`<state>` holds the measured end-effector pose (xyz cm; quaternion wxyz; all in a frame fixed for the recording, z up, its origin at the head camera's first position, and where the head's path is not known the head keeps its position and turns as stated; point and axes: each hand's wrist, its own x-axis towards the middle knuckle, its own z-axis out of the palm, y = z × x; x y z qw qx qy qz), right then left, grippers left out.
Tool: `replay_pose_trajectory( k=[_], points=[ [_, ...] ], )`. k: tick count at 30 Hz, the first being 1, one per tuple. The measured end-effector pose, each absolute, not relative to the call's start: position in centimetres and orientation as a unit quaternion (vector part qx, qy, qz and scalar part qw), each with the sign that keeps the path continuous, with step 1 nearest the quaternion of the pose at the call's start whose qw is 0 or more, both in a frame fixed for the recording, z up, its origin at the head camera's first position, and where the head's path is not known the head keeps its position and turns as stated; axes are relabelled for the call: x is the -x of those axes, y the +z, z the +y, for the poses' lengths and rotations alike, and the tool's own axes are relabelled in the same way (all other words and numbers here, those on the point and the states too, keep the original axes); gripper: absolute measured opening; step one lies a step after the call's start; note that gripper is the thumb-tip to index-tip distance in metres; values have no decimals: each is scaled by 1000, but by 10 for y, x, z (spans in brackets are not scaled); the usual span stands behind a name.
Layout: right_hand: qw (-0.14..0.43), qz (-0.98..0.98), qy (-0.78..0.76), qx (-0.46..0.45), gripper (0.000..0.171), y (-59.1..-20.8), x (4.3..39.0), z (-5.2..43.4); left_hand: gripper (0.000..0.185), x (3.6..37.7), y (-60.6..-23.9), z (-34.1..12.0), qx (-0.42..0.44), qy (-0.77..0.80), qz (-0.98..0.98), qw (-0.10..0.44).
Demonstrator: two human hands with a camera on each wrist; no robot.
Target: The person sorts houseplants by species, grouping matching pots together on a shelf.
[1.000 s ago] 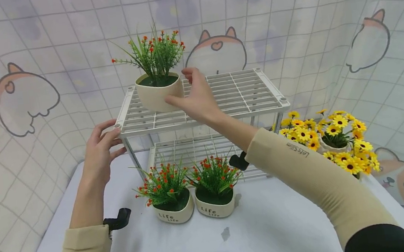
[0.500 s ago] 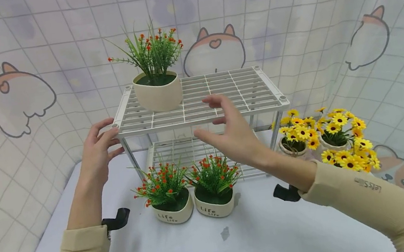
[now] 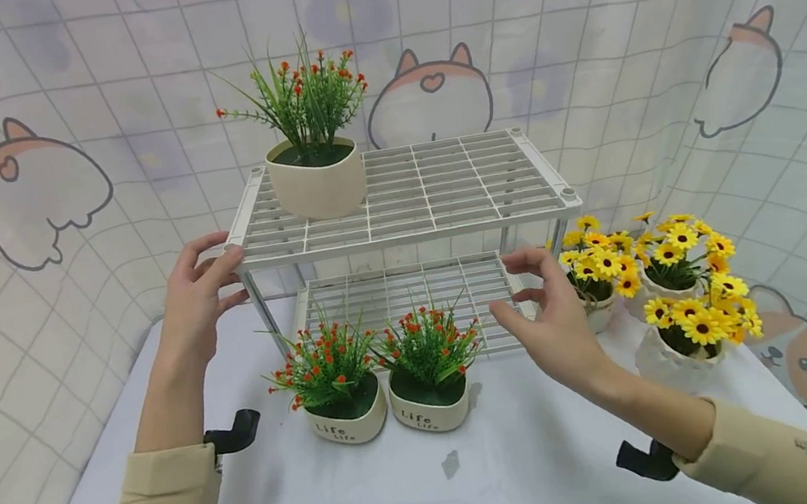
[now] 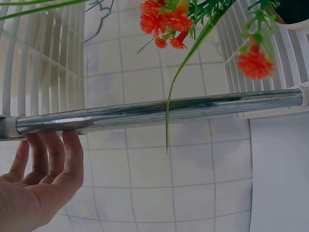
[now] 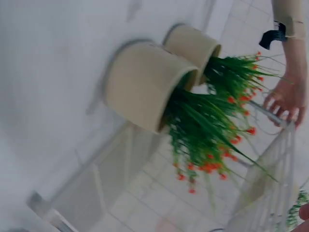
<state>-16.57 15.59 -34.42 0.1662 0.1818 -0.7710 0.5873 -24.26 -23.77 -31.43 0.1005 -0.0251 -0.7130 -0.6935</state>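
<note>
Behind our hands hangs a pale checked curtain printed with cartoon corgis (image 3: 41,191), and below them lies a white-covered table (image 3: 535,463). Our left hand (image 3: 199,298) rests on the front left corner of the white two-tier wire shelf rack (image 3: 441,188), fingers curled loosely against the corner and the chrome post (image 4: 159,111) beneath it; the left wrist view shows the fingertips (image 4: 58,150) touching that post from below. Our right hand (image 3: 556,321) hangs in the air to the right of the lower tier, fingers spread and relaxed, grasping nothing. One cream pot of green grass with red-orange buds (image 3: 316,174) stands upright on the top tier, just beyond and to the right of our left hand, its blades fanning upward. Two more cream pots of the same red-budded grass (image 3: 382,389), lettered "Life", sit side by side on the table between our hands, touching or nearly so, in front of the rack and also upright. White pots of yellow daisy-like flowers (image 3: 665,287) crowd the table just beyond our right hand. As we judge it, one plant has been shelved and the two on the table, nearest our free hand, are yet to go up, along with perhaps the yellow ones. The rack's long axis runs left to right across our view.
</note>
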Motion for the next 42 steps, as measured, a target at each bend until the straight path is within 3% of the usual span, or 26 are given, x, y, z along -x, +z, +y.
replay_pose_trajectory(
  k=[3,9,18,24,42],
  points=[
    [139,-765,615,-128,45,-363,166,161,50,242,-314,-237,26,-693,-713,102],
    [32,-762,646,-33,51,-404,168,159,51,242,-311,-238,28,-700,-707,96],
    [-77,-759,647,-15,79,-447,164,137,55,244,-310,-237,31,-685,-720,104],
    [-90,-753,652,-22,90,-464,161,119,54,244,-311,-236,22,-688,-717,107],
    [-64,-767,637,-42,93,-479,164,108,51,242,-314,-235,5,-700,-707,100]
  ],
)
